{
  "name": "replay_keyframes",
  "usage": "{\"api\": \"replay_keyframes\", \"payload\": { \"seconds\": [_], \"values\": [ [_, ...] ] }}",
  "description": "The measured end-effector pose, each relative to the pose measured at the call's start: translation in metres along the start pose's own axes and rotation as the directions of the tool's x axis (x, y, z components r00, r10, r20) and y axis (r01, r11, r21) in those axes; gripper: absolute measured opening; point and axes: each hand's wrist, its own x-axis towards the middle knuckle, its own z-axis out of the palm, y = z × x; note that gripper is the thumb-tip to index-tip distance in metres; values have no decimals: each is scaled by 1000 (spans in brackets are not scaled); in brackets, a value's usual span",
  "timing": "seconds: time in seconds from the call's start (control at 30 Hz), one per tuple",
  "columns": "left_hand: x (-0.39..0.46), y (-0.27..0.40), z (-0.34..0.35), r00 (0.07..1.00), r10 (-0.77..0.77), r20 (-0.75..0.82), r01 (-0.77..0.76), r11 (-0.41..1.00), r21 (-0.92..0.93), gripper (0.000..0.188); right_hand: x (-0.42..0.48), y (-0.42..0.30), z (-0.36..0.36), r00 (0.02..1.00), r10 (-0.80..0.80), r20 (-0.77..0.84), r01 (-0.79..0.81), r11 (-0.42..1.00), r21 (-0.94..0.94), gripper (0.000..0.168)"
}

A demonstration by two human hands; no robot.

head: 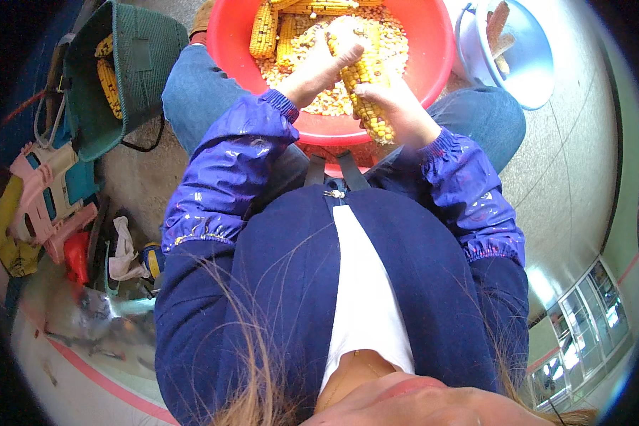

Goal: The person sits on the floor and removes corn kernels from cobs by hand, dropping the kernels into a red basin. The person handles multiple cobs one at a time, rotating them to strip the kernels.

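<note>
A partly shelled cob of yellow corn slants across the near half of a red plastic basin. My right hand is closed around its lower end. At its upper end is my left hand, with the thumb laid against the cob; bright glare hides some of the fingers. Loose corn kernels cover the basin's bottom, and several whole corn cobs lie on them at the left and far side. Both forearms wear shiny purple sleeve covers.
At the left, a tipped green woven basket holds corn cobs. A light blue bucket with bare cobs stands at the right. My knees flank the basin. A pink plastic stool and a white cloth lie at the lower left.
</note>
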Motion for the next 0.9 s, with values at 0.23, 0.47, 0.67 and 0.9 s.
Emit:
{"api": "replay_keyframes", "payload": {
  "seconds": [0.23, 0.47, 0.67, 0.9],
  "values": [
    [9, -9, 8, 962, 257, -90, -264, 961, -85, 69, -1, -4, -5, 989, 146, 32, -148, 987, 69, 41],
    [4, -4, 0, 987, 109, 120, -105, 994, -42, 81, -2, -4, -14, 978, 206, 10, -203, 950, 238, 41],
    [16, -21, 13, 927, 353, -126, -371, 913, -169, 78, 2, 2, 3, 1000, 13, -3, -12, 991, 131, 43],
    [9, -8, 11, 981, 157, 117, -126, 963, -237, 51, 22, 29, -8, 966, -246, -83, 231, 960, -158, 46]
  ]
}}
